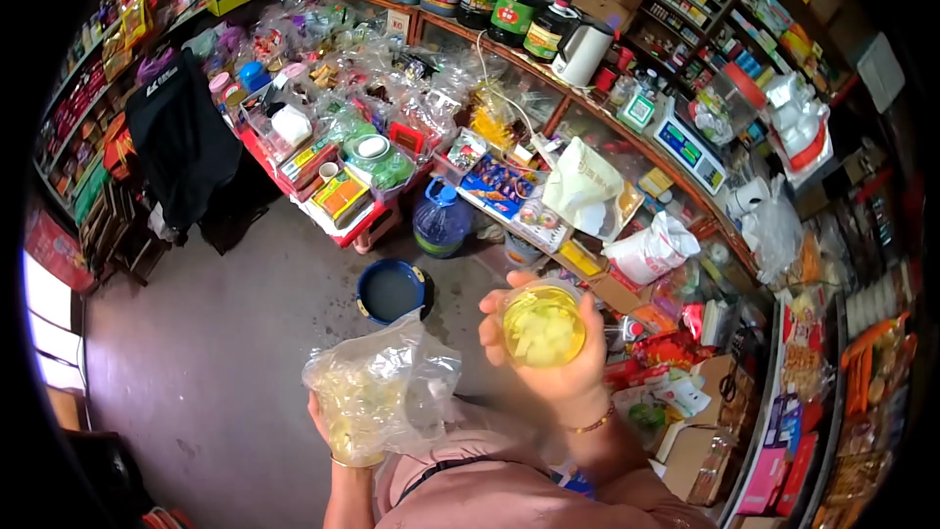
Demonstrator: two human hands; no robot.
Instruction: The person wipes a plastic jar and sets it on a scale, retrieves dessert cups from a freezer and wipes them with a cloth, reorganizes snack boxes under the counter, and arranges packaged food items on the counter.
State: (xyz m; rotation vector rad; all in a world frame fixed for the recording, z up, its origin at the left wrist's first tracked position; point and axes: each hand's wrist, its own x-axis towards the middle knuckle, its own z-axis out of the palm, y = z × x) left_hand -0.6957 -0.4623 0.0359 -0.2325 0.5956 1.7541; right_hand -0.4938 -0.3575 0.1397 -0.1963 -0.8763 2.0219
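Observation:
My right hand [578,377] is wrapped round a clear, round plastic tub [542,325] with a yellow tint. Pale chunks show inside it. On the other side, my left hand [318,421] grips a crinkled clear plastic bag [377,387] from its left edge and below. Something pale yellow fills the bag's lower part, too blurred by the plastic to name. Most of the left fingers are hidden behind the bag. The tub and the bag are held apart, in front of my body.
A dark blue basin [390,291] of water stands on the floor near a large blue water bottle [442,220]. Behind is a table [343,235] heaped with bagged goods. To the right run a counter with a scale [690,149], a kettle [583,54] and cardboard boxes [690,456].

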